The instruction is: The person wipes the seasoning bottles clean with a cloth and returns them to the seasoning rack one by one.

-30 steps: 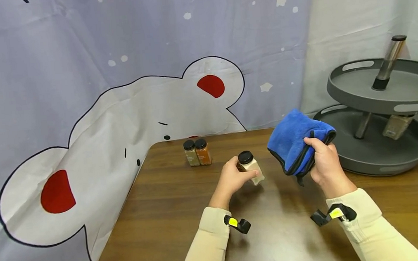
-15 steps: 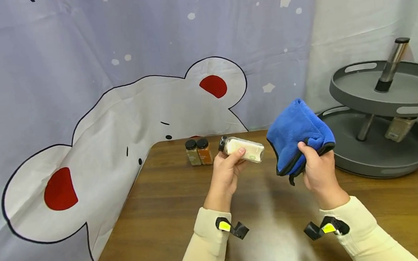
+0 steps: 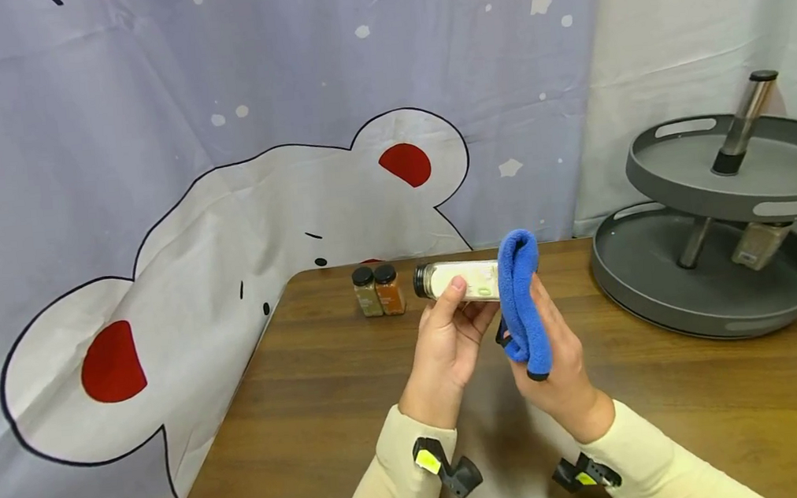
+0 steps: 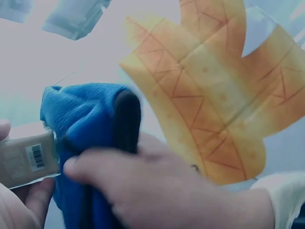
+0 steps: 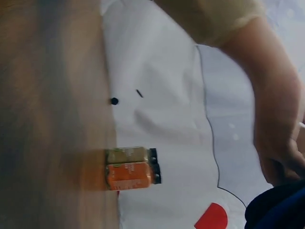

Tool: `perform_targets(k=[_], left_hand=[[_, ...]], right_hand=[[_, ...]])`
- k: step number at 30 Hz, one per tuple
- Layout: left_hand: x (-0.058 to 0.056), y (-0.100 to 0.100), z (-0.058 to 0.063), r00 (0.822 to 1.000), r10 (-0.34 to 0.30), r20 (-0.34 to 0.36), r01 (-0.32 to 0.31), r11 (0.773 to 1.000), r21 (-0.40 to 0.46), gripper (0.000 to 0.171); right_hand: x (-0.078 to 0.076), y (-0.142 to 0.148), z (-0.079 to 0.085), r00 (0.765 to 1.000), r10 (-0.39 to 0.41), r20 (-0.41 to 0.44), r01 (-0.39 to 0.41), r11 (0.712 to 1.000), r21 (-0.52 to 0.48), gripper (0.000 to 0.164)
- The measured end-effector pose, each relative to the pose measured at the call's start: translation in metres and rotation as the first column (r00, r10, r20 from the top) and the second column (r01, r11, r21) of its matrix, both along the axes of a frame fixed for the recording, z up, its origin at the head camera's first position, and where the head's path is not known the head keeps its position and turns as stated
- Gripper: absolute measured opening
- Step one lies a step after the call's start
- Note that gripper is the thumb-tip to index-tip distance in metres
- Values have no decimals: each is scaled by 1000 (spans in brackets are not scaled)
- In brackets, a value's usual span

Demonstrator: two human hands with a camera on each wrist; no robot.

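My left hand [image 3: 443, 348] grips a clear spice jar [image 3: 468, 281] of pale powder, lying sideways above the table with its black cap to the left. A barcode label shows on the jar [image 4: 33, 157] in the left wrist view. My right hand [image 3: 558, 361] holds a folded blue cloth [image 3: 522, 301] with black edging against the jar's base end. The cloth [image 4: 90, 114] covers that end, and the right thumb presses on it from one side. In the right wrist view, only a dark edge of the cloth [image 5: 276, 207] shows at the lower right.
A green-brown spice jar [image 3: 367, 293] and an orange spice jar [image 3: 389, 291] stand side by side at the table's back. At the right stands a grey two-tier round tray [image 3: 710, 309], with another jar [image 3: 759, 243] on its lower tier. A printed curtain hangs behind the wooden table [image 3: 302, 447].
My left hand has lifted the jar and turned it from upright to sideways. The right hand has moved left, bringing the cloth from apart to against the jar's base.
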State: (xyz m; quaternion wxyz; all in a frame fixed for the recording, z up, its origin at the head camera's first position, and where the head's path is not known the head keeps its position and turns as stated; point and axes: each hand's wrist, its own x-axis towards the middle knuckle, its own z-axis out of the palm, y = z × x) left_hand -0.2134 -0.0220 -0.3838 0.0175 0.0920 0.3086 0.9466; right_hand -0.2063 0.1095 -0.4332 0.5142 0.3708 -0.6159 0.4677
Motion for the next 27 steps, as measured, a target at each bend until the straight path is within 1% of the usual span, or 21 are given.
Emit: perform_targets(k=[2,4,6,8,10,12,13,14,15,16,17,18,19,20,21,22,24,25,27], left_hand=[[2,4,-1,1000,13,-7,-13,1000,-1,49],[2,7,-2,999,48,-18,-48,999,-16,42],[1,9,-3,995,97,-33,-99,994,-47,33],[-1,10,-5,987,151,-51,-155,984,-89,27],[-3,9,-6,977,201,-69,-209,968,-140,28],[-6,8,-8,966,242,-90,-255,948,-192,32],[-7,7,-8,959,264,-103,-281,933,-224,35],[-8,6,-9,950,288,-121,-310,914,-262,37],[-9,5,-11,942,303,-144,-333,896,-293,39],[-11,4,-12,933,313,-174,-355,877,-325,42],[-13,2,-13,926,318,-205,-373,857,-355,45],[-15,0,-15,919,319,-233,-389,838,-383,47],[-16,-3,-16,912,313,-264,-400,819,-411,49],[-18,-5,-18,908,295,-298,-404,806,-433,49],[-20,-8,-18,905,270,-329,-401,798,-450,50],[-22,-11,-19,900,246,-359,-403,783,-474,51],[-24,-16,-19,894,201,-400,-403,750,-524,51],[-26,-19,-19,891,176,-418,-403,731,-551,52],[-28,-25,-18,887,131,-443,-404,685,-606,53]], right_hand=[[1,-2,-4,1000,-23,0,23,1000,-6,60],[2,-3,-6,999,-37,27,38,998,-41,60],[3,-3,-5,998,-38,54,42,996,-80,60],[5,-2,-3,995,-15,95,27,992,-120,54],[6,-2,0,990,24,141,-3,989,-150,48],[9,0,3,972,80,219,-39,982,-185,49],[10,0,4,957,114,266,-59,977,-207,52],[11,0,6,936,141,324,-66,970,-234,55],[12,1,7,907,165,388,-63,963,-261,56],[13,2,10,869,200,452,-67,954,-293,56],[14,3,13,820,239,520,-64,941,-331,55],[15,4,15,769,261,583,-40,930,-365,52],[15,4,18,717,305,627,-32,913,-407,50],[15,5,21,664,351,660,-24,892,-451,47],[15,6,24,616,404,677,-23,868,-497,45],[15,6,26,574,447,686,-22,846,-533,43],[14,8,29,510,507,695,-16,814,-581,38],[13,9,29,478,544,689,-36,796,-604,38],[10,12,29,416,574,705,-51,789,-613,35]])
